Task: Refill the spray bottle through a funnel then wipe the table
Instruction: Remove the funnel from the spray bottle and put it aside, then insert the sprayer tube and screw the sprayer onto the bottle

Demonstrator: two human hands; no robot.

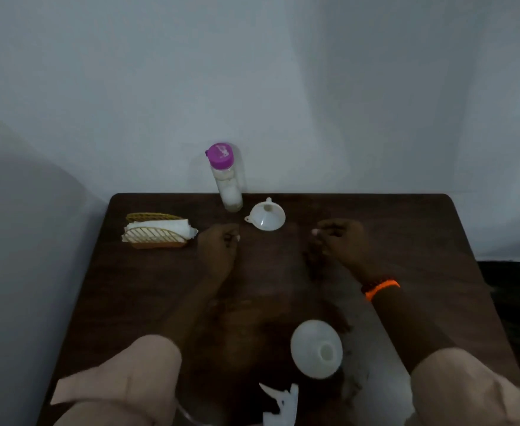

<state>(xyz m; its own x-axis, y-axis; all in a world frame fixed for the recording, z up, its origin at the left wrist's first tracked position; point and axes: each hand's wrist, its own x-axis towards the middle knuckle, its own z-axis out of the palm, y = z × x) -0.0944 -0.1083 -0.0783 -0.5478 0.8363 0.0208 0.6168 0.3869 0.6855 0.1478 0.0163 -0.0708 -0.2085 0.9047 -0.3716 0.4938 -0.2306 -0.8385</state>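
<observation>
Plainly, I saw my left grip (220, 245) and right grip (337, 239) curled, holding nothing. Between them, slightly beyond, lay the funnel (266, 216) on the counter (406, 229).

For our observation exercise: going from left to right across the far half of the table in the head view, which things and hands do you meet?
Napkin holder → left hand → purple-capped bottle → funnel → right hand.
</observation>
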